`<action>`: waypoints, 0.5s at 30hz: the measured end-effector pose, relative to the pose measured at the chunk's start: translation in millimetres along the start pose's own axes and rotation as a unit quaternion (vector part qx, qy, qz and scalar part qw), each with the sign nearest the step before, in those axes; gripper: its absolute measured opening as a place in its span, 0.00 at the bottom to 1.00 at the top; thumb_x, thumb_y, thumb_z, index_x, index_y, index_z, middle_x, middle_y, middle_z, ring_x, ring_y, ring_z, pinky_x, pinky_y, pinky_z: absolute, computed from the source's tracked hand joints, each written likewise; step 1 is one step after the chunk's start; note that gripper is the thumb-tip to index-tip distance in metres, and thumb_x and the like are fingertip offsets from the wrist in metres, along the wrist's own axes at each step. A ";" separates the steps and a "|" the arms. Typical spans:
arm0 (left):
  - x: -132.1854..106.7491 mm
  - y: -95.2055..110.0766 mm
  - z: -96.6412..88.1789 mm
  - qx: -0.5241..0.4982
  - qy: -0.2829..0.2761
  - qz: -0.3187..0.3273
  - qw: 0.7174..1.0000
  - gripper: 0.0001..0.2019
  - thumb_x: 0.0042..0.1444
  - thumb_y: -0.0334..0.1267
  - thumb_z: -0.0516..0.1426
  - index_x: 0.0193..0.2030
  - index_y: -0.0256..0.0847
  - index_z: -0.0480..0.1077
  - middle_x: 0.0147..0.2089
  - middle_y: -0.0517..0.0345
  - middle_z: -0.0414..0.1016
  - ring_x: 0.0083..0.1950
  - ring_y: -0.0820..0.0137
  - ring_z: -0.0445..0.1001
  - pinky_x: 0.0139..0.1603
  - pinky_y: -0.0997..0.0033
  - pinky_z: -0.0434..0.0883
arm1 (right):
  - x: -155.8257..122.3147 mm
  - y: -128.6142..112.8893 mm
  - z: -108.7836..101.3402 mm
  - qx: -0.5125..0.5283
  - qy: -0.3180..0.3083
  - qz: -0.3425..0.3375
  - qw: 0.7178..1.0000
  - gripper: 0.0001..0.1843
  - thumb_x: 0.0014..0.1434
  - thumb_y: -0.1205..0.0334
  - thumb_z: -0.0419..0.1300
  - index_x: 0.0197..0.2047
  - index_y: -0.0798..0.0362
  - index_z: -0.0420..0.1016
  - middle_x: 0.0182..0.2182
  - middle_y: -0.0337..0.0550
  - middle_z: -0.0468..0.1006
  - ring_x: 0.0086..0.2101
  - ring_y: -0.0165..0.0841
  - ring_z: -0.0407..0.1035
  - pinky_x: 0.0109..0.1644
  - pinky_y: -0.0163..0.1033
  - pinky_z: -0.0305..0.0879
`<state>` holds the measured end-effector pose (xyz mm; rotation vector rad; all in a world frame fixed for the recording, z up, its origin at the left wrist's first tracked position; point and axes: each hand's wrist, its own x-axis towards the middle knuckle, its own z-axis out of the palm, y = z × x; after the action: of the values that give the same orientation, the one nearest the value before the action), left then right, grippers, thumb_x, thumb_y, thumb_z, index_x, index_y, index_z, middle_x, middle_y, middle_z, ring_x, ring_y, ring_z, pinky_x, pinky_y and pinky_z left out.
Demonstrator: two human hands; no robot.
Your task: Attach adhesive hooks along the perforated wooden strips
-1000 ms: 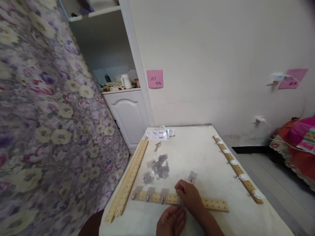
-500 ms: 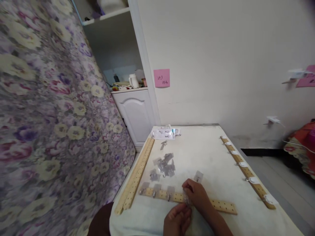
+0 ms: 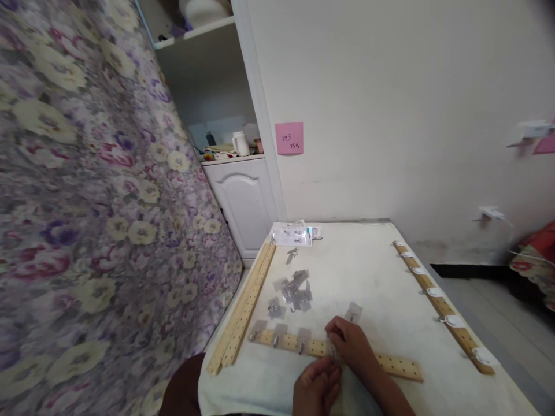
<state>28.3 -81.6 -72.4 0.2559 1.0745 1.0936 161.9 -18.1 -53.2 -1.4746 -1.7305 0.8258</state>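
A wooden strip with rows of holes (image 3: 399, 365) lies crosswise near the front of the table. Three clear square adhesive hooks (image 3: 302, 342) sit along its left part. Farther right on the strip is another clear adhesive hook (image 3: 333, 351), partly hidden by my fingers. My left hand (image 3: 317, 384) is closed, its fingertips pinching this hook's lower end from the front. From the right, my right hand (image 3: 349, 341) reaches over the strip with thumb and forefinger pinched at the hook's clear backing. One loose clear hook (image 3: 353, 312) lies just behind my right hand.
A pile of clear hooks (image 3: 295, 289) lies mid-table. Two more perforated strips (image 3: 245, 306) run along the left edge. A strip bearing white hooks (image 3: 433, 292) lines the right edge. Packaging (image 3: 292, 235) rests at the back. A floral curtain (image 3: 108, 202) hangs at left.
The view has shifted slightly, so everything appears a little farther right. Both hands stay at the same hook on the strip, with hardly any finger movement.
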 end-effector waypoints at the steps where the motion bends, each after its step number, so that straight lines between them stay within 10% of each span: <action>1: -0.2 -0.1 0.3 0.000 0.002 0.000 1.000 0.14 0.38 0.30 0.63 0.36 0.34 0.73 0.36 0.46 0.80 0.39 0.65 0.78 0.40 0.71 0.70 | -0.3 0.0 -0.9 -0.001 -0.003 0.000 1.000 0.08 0.49 0.65 0.51 0.30 0.51 0.71 0.25 0.38 0.75 0.30 0.33 0.68 0.35 0.35 0.59; 15: -4.7 1.3 5.6 -0.018 0.010 0.003 1.000 0.11 0.40 0.25 0.62 0.34 0.34 0.73 0.33 0.50 0.80 0.35 0.69 0.78 0.33 0.76 0.71 | -10.3 7.4 -23.6 0.017 -0.031 0.010 0.999 0.09 0.46 0.67 0.53 0.32 0.53 0.72 0.25 0.38 0.74 0.27 0.31 0.67 0.32 0.33 0.60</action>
<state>31.8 -83.1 -66.1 0.2196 1.0716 1.1233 186.7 -26.6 -47.6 -1.4593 -1.7418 0.9149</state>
